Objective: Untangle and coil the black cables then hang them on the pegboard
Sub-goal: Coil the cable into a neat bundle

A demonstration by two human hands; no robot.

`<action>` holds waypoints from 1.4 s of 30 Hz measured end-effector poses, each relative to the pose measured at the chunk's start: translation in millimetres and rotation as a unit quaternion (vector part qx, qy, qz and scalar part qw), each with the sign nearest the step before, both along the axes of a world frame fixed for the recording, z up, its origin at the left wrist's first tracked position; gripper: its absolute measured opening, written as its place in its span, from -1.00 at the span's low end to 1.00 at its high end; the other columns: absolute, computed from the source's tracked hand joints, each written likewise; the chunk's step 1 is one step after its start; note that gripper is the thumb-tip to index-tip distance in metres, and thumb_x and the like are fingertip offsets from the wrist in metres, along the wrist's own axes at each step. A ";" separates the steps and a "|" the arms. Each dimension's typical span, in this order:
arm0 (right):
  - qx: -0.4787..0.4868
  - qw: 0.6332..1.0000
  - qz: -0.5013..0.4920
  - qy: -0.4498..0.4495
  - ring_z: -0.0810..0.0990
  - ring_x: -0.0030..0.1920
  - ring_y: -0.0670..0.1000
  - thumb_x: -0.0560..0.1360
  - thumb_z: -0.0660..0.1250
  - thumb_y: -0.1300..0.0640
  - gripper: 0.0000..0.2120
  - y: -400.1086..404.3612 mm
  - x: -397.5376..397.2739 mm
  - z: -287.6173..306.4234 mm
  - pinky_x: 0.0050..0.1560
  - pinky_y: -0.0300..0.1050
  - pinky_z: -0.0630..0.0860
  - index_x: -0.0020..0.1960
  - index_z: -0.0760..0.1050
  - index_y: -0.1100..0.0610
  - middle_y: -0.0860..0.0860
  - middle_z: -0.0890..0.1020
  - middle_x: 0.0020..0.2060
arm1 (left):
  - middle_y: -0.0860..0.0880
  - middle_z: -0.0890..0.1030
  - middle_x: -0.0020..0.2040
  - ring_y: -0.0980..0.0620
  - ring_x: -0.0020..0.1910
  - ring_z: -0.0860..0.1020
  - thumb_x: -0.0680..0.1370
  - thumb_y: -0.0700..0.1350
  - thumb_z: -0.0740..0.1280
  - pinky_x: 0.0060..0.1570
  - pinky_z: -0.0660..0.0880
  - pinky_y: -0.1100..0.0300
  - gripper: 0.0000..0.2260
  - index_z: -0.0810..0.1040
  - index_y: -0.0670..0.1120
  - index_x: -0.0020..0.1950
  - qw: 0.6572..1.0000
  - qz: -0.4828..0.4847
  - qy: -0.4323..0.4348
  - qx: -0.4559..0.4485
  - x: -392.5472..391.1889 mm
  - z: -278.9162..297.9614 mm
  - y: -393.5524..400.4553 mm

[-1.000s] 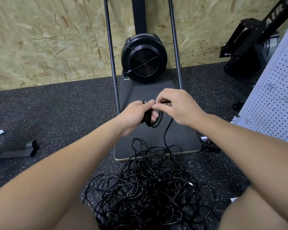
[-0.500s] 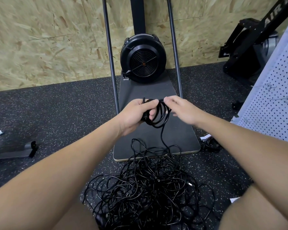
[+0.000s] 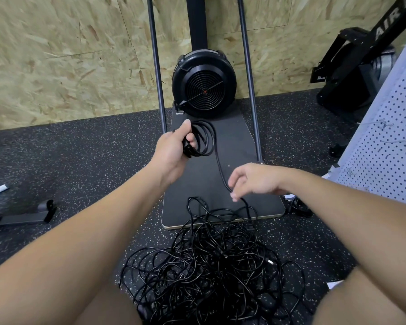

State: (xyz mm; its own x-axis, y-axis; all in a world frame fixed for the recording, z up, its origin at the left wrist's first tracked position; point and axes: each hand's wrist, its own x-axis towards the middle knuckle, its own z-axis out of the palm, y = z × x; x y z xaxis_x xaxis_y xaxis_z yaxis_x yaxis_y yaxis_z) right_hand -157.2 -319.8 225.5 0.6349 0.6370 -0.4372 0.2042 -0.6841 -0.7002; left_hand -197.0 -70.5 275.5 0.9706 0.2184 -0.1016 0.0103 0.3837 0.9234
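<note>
My left hand [image 3: 174,148] grips a small coil of black cable [image 3: 204,137] held up over the dark board. From the coil one strand [image 3: 220,170] runs down and to the right to my right hand [image 3: 253,181], whose fingers curl round it low over the board. Below both hands a big tangled heap of black cables [image 3: 211,268] lies on the speckled floor between my knees. The white pegboard [image 3: 384,146] leans at the far right edge.
A black fan unit [image 3: 203,87] stands on the dark board [image 3: 239,146] between two upright metal rods. A black machine [image 3: 352,73] stands at the back right. A grey bracket [image 3: 24,214] lies on the floor at the left. A small cable bundle [image 3: 299,207] lies by the pegboard's foot.
My right hand left the coil and slid down the strand towards the heap. My left hand rose a little with the coil, which now shows several loops.
</note>
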 end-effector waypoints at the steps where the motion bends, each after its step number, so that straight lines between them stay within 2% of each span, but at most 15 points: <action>1: -0.042 0.998 0.029 -0.046 0.69 -0.04 0.01 0.57 0.57 0.04 -0.79 1.7 -0.4 -1.9 0.08 -0.02 0.54 0.14 0.60 0.00 -0.07 0.80 -0.08 | 0.05 0.44 -0.29 0.08 -0.34 0.41 0.73 -0.03 0.41 -0.14 0.35 0.21 -0.82 0.45 -0.05 0.05 1.000 0.020 0.004 0.010 1.6 -0.8 5.0; 4: -0.056 0.990 0.068 -0.112 0.65 -0.21 0.07 0.67 0.44 0.08 -0.93 9.1 -4.2 0.9 -0.13 -0.03 0.48 0.05 0.56 0.01 -0.09 0.79 -0.16 | 0.05 0.48 -0.31 0.08 -0.37 0.44 0.73 -0.03 0.41 -0.15 0.39 0.17 -0.82 0.47 -0.05 0.02 0.995 0.058 0.014 0.074 2.0 0.0 13.5; 9: 0.045 0.955 0.100 -0.276 0.61 -0.01 -0.20 0.73 0.34 0.03 -0.87 18.8 -14.1 30.3 0.06 -0.16 0.50 0.13 0.68 -0.07 -0.20 0.68 -0.01 | 0.00 0.54 -0.30 0.02 -0.33 0.47 0.73 -0.06 0.41 -0.20 0.51 0.17 -0.79 0.53 -0.09 -0.07 0.986 0.050 0.016 0.158 3.8 -6.7 16.9; 12: 0.156 0.954 0.034 -0.253 0.61 -0.10 -0.20 0.74 0.33 0.09 -0.83 23.5 -15.2 48.1 0.00 -0.20 0.49 0.13 0.71 -0.02 -0.13 0.71 -0.03 | -0.07 0.68 -0.19 -0.04 -0.22 0.62 0.74 -0.07 0.38 -0.03 0.60 0.06 -0.76 0.65 -0.13 -0.08 0.980 -0.030 0.015 0.198 0.1 -11.8 11.6; 14: 0.216 0.943 -0.030 -0.253 0.66 -0.11 -0.17 0.74 0.32 0.12 -0.81 24.3 -10.7 51.2 0.04 -0.13 0.57 0.12 0.72 0.00 -0.08 0.75 -0.04 | -0.11 0.73 -0.14 -0.04 -0.20 0.66 0.76 -0.06 0.35 -0.14 0.61 0.19 -0.73 0.70 -0.19 -0.02 0.971 -0.086 0.022 0.223 -7.9 -10.7 0.3; 17: 0.248 0.923 -0.116 -0.271 0.72 0.06 0.04 0.71 0.33 0.04 -0.84 23.3 -2.5 44.8 0.24 0.22 0.60 0.07 0.70 -0.04 -0.06 0.76 -0.02 | -0.09 0.64 -0.18 -0.02 -0.22 0.56 0.76 0.12 0.31 -0.10 0.50 0.18 -0.64 0.67 -0.15 0.03 0.964 -0.180 0.029 0.193 -15.3 -8.1 -17.8; 19: 0.245 0.915 -0.142 -0.286 0.68 0.04 -0.08 0.71 0.35 0.02 -0.88 22.2 -2.1 42.3 0.18 0.07 0.58 0.06 0.67 -0.05 -0.09 0.70 -0.01 | -0.02 0.49 -0.25 0.02 -0.25 0.45 0.68 0.26 0.35 -0.13 0.42 0.19 -0.57 0.61 -0.13 0.08 0.961 -0.220 0.041 0.162 -17.0 -7.2 -26.1; 21: 0.223 0.916 -0.146 -0.300 0.58 -0.05 -0.23 0.73 0.34 0.01 -0.91 21.1 -5.2 44.1 0.05 -0.27 0.46 0.18 0.58 -0.03 -0.14 0.58 0.06 | 0.04 0.40 -0.29 0.06 -0.28 0.39 0.66 0.18 0.43 -0.15 0.35 0.21 -0.64 0.53 -0.11 0.10 0.958 -0.243 0.029 0.150 -18.5 -6.7 -28.3; 23: 0.213 0.924 -0.126 -0.292 0.51 -0.07 -0.27 0.74 0.31 -0.05 -0.76 21.2 -10.0 48.5 -0.02 -0.38 0.39 0.37 0.45 -0.04 -0.16 0.54 0.20 | 0.01 0.34 -0.32 0.06 -0.30 0.35 0.65 -0.02 0.45 -0.18 0.33 0.21 -0.76 0.47 -0.06 -0.11 0.947 -0.275 0.006 0.165 -19.0 -6.7 -23.9; 26: 0.181 0.942 -0.050 -0.280 0.48 0.34 -0.25 0.79 0.14 -0.17 -0.60 21.5 -11.8 48.1 0.35 -0.23 0.38 0.56 0.46 -0.07 -0.20 0.56 0.40 | 0.00 0.32 -0.37 0.05 -0.33 0.33 0.66 -0.19 0.39 -0.14 0.31 0.12 -0.66 0.35 -0.03 -0.25 0.936 -0.317 -0.004 0.153 -21.0 -6.6 -17.0; 28: 0.172 0.949 -0.044 -0.259 0.55 0.37 -0.17 0.78 0.09 -0.25 -0.56 22.3 -14.2 49.8 0.42 -0.11 0.42 0.47 0.57 -0.10 -0.23 0.65 0.32 | 0.05 0.35 -0.40 0.06 -0.35 0.37 0.66 -0.23 0.35 -0.12 0.34 0.12 -0.69 0.37 -0.05 -0.23 0.932 -0.335 -0.007 0.140 -22.3 -6.5 -14.7; 33: 0.128 0.953 -0.036 -0.273 0.63 -0.04 -0.07 0.72 0.12 -0.35 -0.54 24.1 -14.0 51.5 0.09 0.07 0.52 -0.07 0.63 -0.11 -0.09 0.70 -0.11 | -0.04 0.50 -0.30 -0.01 -0.21 0.51 0.66 -0.25 0.37 0.03 0.45 0.07 -0.67 0.39 -0.10 -0.27 0.921 -0.349 -0.004 0.171 -29.3 -3.7 -16.1; 36: 0.091 0.941 -0.079 -0.316 0.61 -0.20 0.07 0.63 0.09 -0.47 -0.36 25.1 -13.2 48.7 -0.06 0.16 0.57 -0.21 0.59 0.02 0.02 0.65 -0.28 | -0.04 0.48 -0.31 0.04 -0.24 0.45 0.67 -0.27 0.40 -0.11 0.39 0.16 -0.68 0.55 -0.04 -0.27 0.916 -0.273 -0.007 0.294 -31.0 -3.8 -25.5; 38: 0.077 0.933 -0.108 -0.335 0.59 -0.24 0.13 0.58 0.08 -0.53 -0.27 24.9 -11.8 47.8 -0.12 0.21 0.57 -0.25 0.58 0.09 0.05 0.62 -0.32 | 0.00 0.59 -0.25 0.08 -0.23 0.52 0.69 -0.16 0.42 -0.15 0.45 0.18 -0.84 0.65 0.03 -0.06 0.890 -0.196 -0.048 0.408 -28.5 -9.2 -33.1; 42: 0.105 0.923 -0.169 -0.329 0.42 -0.36 0.11 0.57 0.16 -0.55 -0.21 25.3 -8.9 50.4 -0.18 0.26 0.48 -0.39 0.36 0.17 0.04 0.43 -0.46 | 0.13 0.68 -0.09 0.11 -0.10 0.62 0.73 0.00 0.34 0.00 0.50 0.08 -0.90 0.55 0.01 0.19 0.843 -0.087 -0.079 0.526 -29.7 -22.4 -50.0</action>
State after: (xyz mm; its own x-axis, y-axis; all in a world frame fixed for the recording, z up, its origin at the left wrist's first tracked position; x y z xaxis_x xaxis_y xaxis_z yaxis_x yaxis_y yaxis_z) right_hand -166.1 -294.5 275.8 0.8974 0.3798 0.2247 0.4317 -0.6502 -0.6252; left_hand -226.7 -120.5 253.2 0.9806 -0.0396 0.1918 -0.1721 -0.6416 0.7475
